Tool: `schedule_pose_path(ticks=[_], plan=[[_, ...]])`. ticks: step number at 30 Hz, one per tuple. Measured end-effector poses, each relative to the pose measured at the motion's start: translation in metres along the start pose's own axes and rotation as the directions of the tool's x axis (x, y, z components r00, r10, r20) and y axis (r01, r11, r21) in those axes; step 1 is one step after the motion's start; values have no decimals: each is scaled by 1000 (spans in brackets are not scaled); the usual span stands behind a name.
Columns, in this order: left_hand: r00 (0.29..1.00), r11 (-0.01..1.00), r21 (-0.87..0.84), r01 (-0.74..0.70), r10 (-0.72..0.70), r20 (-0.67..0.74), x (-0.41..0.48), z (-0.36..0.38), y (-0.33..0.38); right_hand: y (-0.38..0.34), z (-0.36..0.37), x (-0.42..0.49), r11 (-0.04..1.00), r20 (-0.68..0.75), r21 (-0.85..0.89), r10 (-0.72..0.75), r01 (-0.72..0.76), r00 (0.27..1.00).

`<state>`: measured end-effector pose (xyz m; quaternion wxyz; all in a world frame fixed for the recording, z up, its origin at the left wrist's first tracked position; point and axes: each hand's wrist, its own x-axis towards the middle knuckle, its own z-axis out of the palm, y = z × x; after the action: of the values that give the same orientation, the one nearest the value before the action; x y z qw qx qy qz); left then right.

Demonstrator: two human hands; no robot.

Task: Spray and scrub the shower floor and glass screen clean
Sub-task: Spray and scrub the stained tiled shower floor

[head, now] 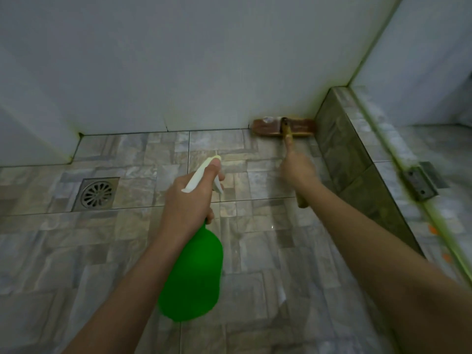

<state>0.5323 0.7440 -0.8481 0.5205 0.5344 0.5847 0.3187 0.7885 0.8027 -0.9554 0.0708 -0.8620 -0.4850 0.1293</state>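
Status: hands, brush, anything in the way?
Left hand holds green spray bottle. Right hand holds scrub brush handle, head on floor where wall meets curb. Nothing blocking; floor drain off left.

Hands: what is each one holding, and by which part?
Left hand grips the green spray bottle at its neck; right hand grips the scrub brush by its handle.

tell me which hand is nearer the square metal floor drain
Left. The left hand, gripping the green plastic spray bottle, is right of the drain; the right hand, holding the wooden scrub brush, is farther right.
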Motion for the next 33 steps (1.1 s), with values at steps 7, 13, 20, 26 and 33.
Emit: schedule_pose_path(ticks=[7, 13, 20, 26, 33], plan=[[998, 998, -64, -5, 1, -64, 16, 2, 5, 1, 1, -2, 986, 62, -83, -139, 144, 988], [984, 989, -144, 46, -69, -162, 11, -1, 5, -21, 5, -9, 999, 52, 21, -36, 35, 998], [986, 995, -68, 68, -77, -151, 11, -11, -4, -29, 5, -17, 991, 13, 99, 93, -94, 996], [979, 997, -66, 50, -61, -192, 10, -21, -2, -26, 1, -4, 998, 50, 10, -65, 65, 997], [979, 996, -77, 35, -50, -198, 13, -21, 6, -49, 13, -16, 993, 64, 35, -113, 111, 991]])
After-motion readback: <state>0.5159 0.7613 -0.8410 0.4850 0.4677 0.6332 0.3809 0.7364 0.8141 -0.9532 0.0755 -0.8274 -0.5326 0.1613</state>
